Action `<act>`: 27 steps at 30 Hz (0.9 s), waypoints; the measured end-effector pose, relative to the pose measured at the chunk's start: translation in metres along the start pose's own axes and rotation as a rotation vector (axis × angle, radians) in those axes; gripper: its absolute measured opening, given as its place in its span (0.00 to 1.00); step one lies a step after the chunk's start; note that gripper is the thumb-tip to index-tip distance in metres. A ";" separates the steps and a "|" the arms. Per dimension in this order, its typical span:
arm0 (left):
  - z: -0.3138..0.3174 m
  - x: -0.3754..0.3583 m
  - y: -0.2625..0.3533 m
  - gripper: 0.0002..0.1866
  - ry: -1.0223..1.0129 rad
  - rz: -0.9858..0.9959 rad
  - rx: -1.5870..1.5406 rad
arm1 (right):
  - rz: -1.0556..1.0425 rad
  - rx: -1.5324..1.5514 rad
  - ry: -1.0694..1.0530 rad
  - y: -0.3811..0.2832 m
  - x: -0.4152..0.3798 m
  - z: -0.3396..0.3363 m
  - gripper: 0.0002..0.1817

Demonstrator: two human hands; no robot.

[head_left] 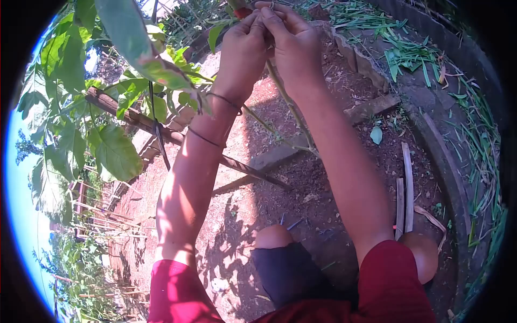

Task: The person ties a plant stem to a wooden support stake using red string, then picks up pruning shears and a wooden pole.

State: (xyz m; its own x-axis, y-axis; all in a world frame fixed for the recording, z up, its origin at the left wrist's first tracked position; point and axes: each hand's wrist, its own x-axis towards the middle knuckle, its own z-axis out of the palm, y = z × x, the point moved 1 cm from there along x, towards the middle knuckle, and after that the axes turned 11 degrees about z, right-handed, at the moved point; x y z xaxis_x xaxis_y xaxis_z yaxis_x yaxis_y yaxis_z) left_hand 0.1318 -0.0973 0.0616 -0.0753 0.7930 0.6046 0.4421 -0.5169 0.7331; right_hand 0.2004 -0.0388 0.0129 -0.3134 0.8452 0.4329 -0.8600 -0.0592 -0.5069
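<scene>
My left hand and my right hand meet at the top of the view, thumbs and fingertips pressed together. Both are closed in a pinch, and what lies between the fingers is too small and hidden to name. Just beyond the left fingers, a small red piece shows against a green plant stem. Below the hands, a long green stem slants down toward the soil. Two thin dark bands circle my left wrist and forearm.
Large green leaves hang on the left, one close to the camera. A brown wooden pole crosses behind my left arm. Stone edging borders the reddish soil. Two sticks lie at the right, near cut grass.
</scene>
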 end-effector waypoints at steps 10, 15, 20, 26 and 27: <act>0.006 -0.002 0.012 0.17 -0.081 -0.076 0.168 | 0.107 -0.014 0.014 -0.002 -0.006 -0.015 0.15; -0.018 0.003 0.018 0.16 -0.266 0.032 0.475 | 0.142 -0.041 0.000 0.008 -0.005 -0.013 0.14; -0.031 -0.007 0.023 0.19 -0.308 0.027 0.456 | 0.131 -0.089 0.106 -0.009 -0.014 0.006 0.15; -0.035 -0.012 0.019 0.21 -0.252 -0.069 0.494 | 0.114 -0.080 0.081 -0.001 -0.018 -0.001 0.15; -0.034 -0.010 0.020 0.21 -0.255 -0.061 0.498 | 0.106 -0.076 0.079 -0.005 -0.019 0.000 0.15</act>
State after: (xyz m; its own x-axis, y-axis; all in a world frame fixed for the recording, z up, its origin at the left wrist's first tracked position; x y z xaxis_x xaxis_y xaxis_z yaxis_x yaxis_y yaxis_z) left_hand 0.1108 -0.1266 0.0808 0.0776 0.9013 0.4261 0.8169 -0.3025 0.4911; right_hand 0.2103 -0.0541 0.0070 -0.3654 0.8757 0.3157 -0.7897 -0.1121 -0.6032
